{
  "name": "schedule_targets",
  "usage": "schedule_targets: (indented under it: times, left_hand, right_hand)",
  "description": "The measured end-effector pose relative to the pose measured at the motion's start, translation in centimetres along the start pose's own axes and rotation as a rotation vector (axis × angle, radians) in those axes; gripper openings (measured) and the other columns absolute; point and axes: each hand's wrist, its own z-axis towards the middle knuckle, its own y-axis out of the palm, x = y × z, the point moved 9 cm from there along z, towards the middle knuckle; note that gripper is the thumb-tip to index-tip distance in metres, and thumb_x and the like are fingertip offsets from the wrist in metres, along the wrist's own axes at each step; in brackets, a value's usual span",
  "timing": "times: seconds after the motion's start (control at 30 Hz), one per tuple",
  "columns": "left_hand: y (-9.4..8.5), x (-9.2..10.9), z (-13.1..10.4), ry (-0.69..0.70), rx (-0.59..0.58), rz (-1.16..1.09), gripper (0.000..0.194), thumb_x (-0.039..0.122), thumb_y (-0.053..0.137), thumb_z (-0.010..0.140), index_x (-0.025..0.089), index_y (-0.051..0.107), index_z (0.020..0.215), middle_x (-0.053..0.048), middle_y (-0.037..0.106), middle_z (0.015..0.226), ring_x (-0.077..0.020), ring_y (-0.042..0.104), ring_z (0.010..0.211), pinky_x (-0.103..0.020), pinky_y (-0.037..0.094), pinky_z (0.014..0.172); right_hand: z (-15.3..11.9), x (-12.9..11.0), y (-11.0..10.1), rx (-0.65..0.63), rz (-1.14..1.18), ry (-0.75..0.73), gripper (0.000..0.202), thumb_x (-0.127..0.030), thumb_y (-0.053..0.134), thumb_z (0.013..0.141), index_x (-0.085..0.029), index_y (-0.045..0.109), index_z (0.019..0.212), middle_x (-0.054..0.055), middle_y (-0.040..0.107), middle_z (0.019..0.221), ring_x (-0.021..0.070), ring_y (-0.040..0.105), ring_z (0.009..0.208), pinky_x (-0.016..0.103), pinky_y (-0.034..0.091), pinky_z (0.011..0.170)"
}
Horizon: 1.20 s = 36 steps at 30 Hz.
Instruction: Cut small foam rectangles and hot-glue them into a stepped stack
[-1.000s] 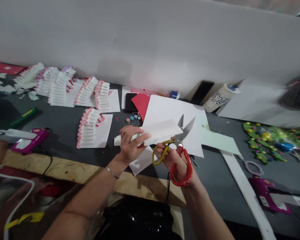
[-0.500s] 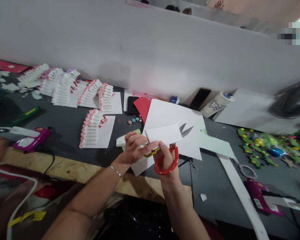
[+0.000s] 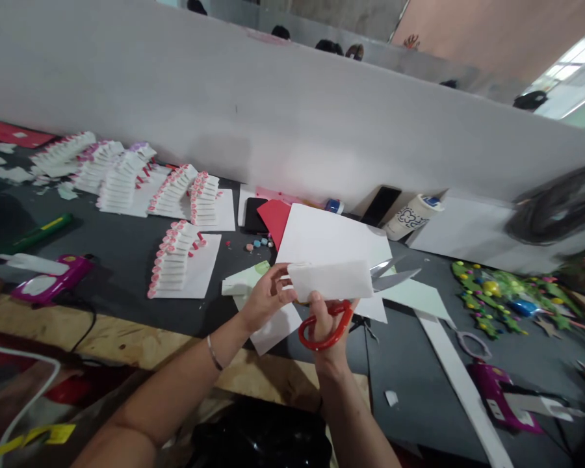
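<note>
A folded piece of white paper [image 3: 329,279] is held up over the table between my two hands. My left hand [image 3: 269,296] has its curled fingers and thumb at the paper's left end. My right hand [image 3: 327,328] pins the paper under its thumb, with the other fingers hidden behind. Hooked on that same hand are scissors [image 3: 332,333] with red handles. Their blades stick out past the paper's right end, spread apart. Beneath lie a large white sheet [image 3: 334,231] and pale green paper [image 3: 244,281].
Rows of white sticks with pink tips [image 3: 170,260] lie on sheets at left. Purple glue guns [image 3: 53,279] sit at both sides, one at right [image 3: 504,396]. A patterned cup [image 3: 409,218] and a black phone [image 3: 380,205] stand by the partition. Green decorations [image 3: 487,292] lie at right.
The paper has moved right and levelled out. My left hand has slid from the paper's lower front to its left end. The scissor blades now reach further right.
</note>
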Motion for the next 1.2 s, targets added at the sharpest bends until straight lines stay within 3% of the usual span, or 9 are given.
schedule_targets:
  times: [0.1, 0.27, 0.4, 0.57, 0.63, 0.73, 0.9, 1.03, 1.2]
  left_hand:
    - [0.7, -0.9, 0.0, -0.179, 0.000, -0.183, 0.046, 0.037, 0.086, 0.065, 0.018, 0.070, 0.104, -0.008, 0.074, 0.099, -0.0212, 0.067, 0.088, -0.031, 0.051, 0.079]
    - [0.0, -1.0, 0.0, -0.267, 0.123, -0.264, 0.038, 0.029, 0.091, 0.056, 0.016, 0.075, 0.088, -0.006, 0.077, 0.092, -0.0197, 0.069, 0.083, -0.030, 0.051, 0.080]
    - [-1.9, -1.3, 0.5, -0.291, 0.280, -0.376, 0.039, 0.028, 0.091, 0.054, 0.016, 0.076, 0.087, -0.006, 0.077, 0.090, -0.0182, 0.069, 0.081, -0.029, 0.053, 0.077]
    - [-2.9, -2.2, 0.7, -0.341, 0.348, -0.440, 0.032, 0.031, 0.090, 0.055, 0.018, 0.073, 0.078, -0.002, 0.074, 0.083, -0.0147, 0.066, 0.077, -0.027, 0.053, 0.072]
    - [-3.3, -1.3, 0.8, -0.215, 0.349, -0.326, 0.032, 0.034, 0.089, 0.059, 0.019, 0.073, 0.083, -0.003, 0.074, 0.088, -0.0164, 0.067, 0.084, -0.028, 0.053, 0.078]
    - [-3.8, 2.4, 0.1, 0.167, 0.369, 0.125, 0.028, 0.033, 0.083, 0.069, 0.022, 0.074, 0.093, -0.004, 0.073, 0.096, -0.0190, 0.067, 0.091, -0.033, 0.053, 0.087]
    - [0.0, 7.1, -2.9, 0.837, 0.167, 0.887, 0.021, 0.030, 0.068, 0.085, 0.031, 0.071, 0.106, -0.004, 0.071, 0.103, -0.0215, 0.066, 0.101, -0.045, 0.047, 0.101]
    - [1.3, 7.6, -4.3, 1.053, 0.158, 1.110, 0.025, 0.027, 0.066, 0.087, 0.034, 0.071, 0.110, -0.004, 0.067, 0.099, -0.0226, 0.061, 0.102, -0.047, 0.041, 0.106]
    - [2.6, 7.4, -5.3, 1.183, 0.191, 1.274, 0.019, 0.026, 0.072, 0.083, 0.034, 0.073, 0.101, -0.003, 0.058, 0.089, -0.0206, 0.055, 0.095, -0.045, 0.036, 0.109]
  right_hand:
    - [-0.1, 0.1, 0.0, 0.052, 0.020, -0.007, 0.061, -0.042, 0.068, 0.079, -0.027, 0.036, 0.128, 0.011, 0.066, 0.114, 0.0239, 0.068, 0.097, 0.048, 0.055, 0.088]
    - [0.0, 0.4, 0.4, -0.060, 0.051, -0.026, 0.056, -0.041, 0.066, 0.083, -0.028, 0.036, 0.128, 0.008, 0.065, 0.108, 0.0231, 0.067, 0.094, 0.046, 0.055, 0.087]
    - [0.5, 1.5, -2.2, -0.186, 0.131, -0.004, 0.040, -0.045, 0.062, 0.088, -0.028, 0.044, 0.119, 0.004, 0.061, 0.104, 0.0195, 0.064, 0.095, 0.038, 0.053, 0.084]
    - [0.6, 3.1, -5.9, -0.327, -0.085, 0.138, 0.047, -0.040, 0.078, 0.077, -0.028, 0.051, 0.112, 0.002, 0.063, 0.096, 0.0174, 0.062, 0.086, 0.033, 0.052, 0.078]
    - [0.4, 3.3, -6.3, -0.300, -0.004, 0.202, 0.040, -0.043, 0.074, 0.081, -0.028, 0.051, 0.110, 0.001, 0.063, 0.092, 0.0171, 0.061, 0.082, 0.033, 0.051, 0.074]
    - [-0.5, 3.6, -4.8, -0.231, 0.305, 0.304, 0.034, -0.050, 0.067, 0.083, -0.030, 0.051, 0.106, 0.000, 0.062, 0.087, 0.0173, 0.060, 0.074, 0.035, 0.052, 0.068]
    - [-2.4, 3.1, -0.7, -0.158, 0.507, 0.373, 0.046, -0.048, 0.077, 0.073, -0.030, 0.052, 0.106, 0.002, 0.063, 0.092, 0.0192, 0.063, 0.079, 0.040, 0.054, 0.071]
    - [-2.9, 1.2, 1.4, -0.113, 0.567, 0.346, 0.044, -0.040, 0.077, 0.074, -0.026, 0.054, 0.109, 0.001, 0.064, 0.093, 0.0180, 0.065, 0.081, 0.041, 0.056, 0.081]
    - [-3.0, 0.3, 2.2, 0.011, 0.536, 0.345, 0.053, -0.034, 0.077, 0.072, -0.024, 0.053, 0.118, 0.004, 0.069, 0.101, 0.0196, 0.068, 0.088, 0.042, 0.054, 0.091]
